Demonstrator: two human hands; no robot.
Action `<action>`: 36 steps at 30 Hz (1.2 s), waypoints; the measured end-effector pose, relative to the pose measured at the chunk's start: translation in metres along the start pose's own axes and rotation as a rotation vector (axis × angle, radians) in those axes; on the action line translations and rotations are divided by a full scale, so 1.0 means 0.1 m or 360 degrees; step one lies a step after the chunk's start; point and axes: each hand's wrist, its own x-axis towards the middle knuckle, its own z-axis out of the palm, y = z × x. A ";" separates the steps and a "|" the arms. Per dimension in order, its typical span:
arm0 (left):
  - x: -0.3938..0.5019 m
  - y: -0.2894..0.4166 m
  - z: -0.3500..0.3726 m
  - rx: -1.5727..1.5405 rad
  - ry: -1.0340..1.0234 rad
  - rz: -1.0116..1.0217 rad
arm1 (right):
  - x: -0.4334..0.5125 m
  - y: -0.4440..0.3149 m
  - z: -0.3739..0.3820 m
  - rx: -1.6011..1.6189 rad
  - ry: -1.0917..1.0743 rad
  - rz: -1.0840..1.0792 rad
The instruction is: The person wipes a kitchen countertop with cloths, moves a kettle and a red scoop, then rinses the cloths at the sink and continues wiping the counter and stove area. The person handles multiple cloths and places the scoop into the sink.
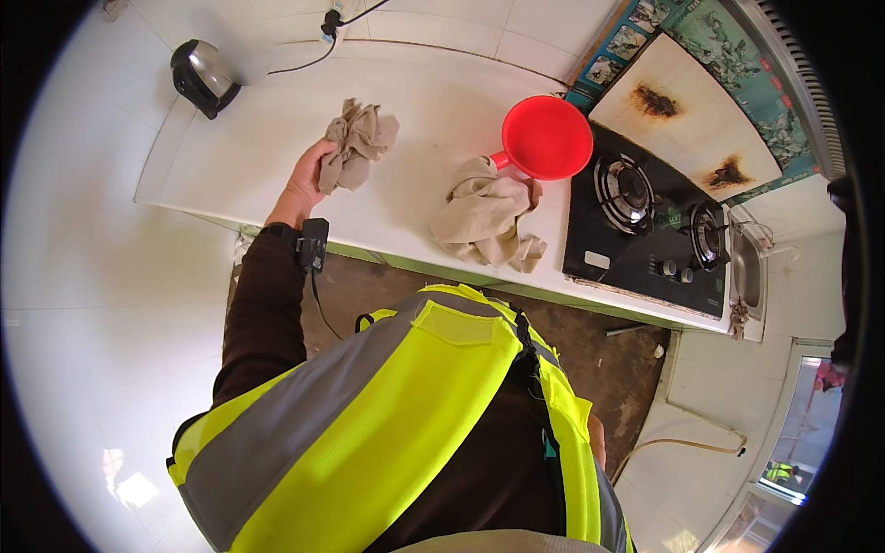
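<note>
My left hand (309,173) grips a bunched beige cloth (357,146) above the white countertop (408,76). A dark device is strapped to that wrist, with a cable hanging from it. To the right, another crumpled beige cloth (480,214) lies on the counter. A red plastic ladle (546,138) rests beyond that second cloth, which covers part of its handle. Of my right hand (597,439), only a sliver of skin shows beside the vest; its fingers are hidden.
An electric kettle (204,77) stands at the counter's far left. A plug (332,24) with cables sits in a wall socket. On the right are a black two-burner gas hob (643,259), a scorched panel (677,114) behind it, and a steel sink (747,266). A hose (681,442) runs along the lower right wall.
</note>
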 end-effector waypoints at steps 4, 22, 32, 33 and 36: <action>-0.12 0.21 0.22 -0.0032 -0.0166 0.0083 | 0.10 0.05 0.14 -0.0367 0.0046 -0.0118; 0.08 -0.83 1.09 0.3146 -0.0049 0.0633 | -0.12 0.76 0.15 0.0130 0.0090 0.0037; 0.20 -1.25 1.72 0.2639 -0.0547 0.1154 | -0.44 0.53 0.34 0.0067 0.0180 -0.0071; 0.21 -1.23 1.73 0.2567 -0.0540 0.1215 | -0.43 0.53 0.35 -0.0006 0.0163 -0.0085; 0.22 -1.13 1.76 0.2260 -0.0453 0.1419 | -0.38 0.58 0.36 -0.0042 0.0123 -0.0086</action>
